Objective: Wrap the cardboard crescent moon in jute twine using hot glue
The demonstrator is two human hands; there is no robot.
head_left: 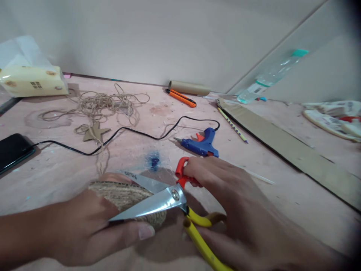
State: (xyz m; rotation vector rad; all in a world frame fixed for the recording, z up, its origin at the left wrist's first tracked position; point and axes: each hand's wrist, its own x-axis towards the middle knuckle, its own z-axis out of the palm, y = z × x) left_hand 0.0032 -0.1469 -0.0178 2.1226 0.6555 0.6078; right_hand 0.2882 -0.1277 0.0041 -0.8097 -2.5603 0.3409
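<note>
My left hand (79,226) is closed around a jute-twine-wrapped cardboard piece (124,194), the thumb lying along its near side. The fingers behind that piece are mostly hidden. In my right hand (239,203) is a pair of scissors (162,202) with one red and one yellow handle. Their blades are spread apart, with the near blade passing in front of the wrapped piece and the far blade behind it. Just beyond my right hand lies a blue hot glue gun (199,145), its nozzle facing left.
Loose twine (104,105) tangles over a cardboard star (96,132). A black phone-like device (15,152) and tissue pack (35,81) stand left. Toward the wall are an orange cutter (180,98), cardboard tube (188,88) and leaning bottle (270,79). A cardboard strip (282,139) and pencil (232,126) lie right.
</note>
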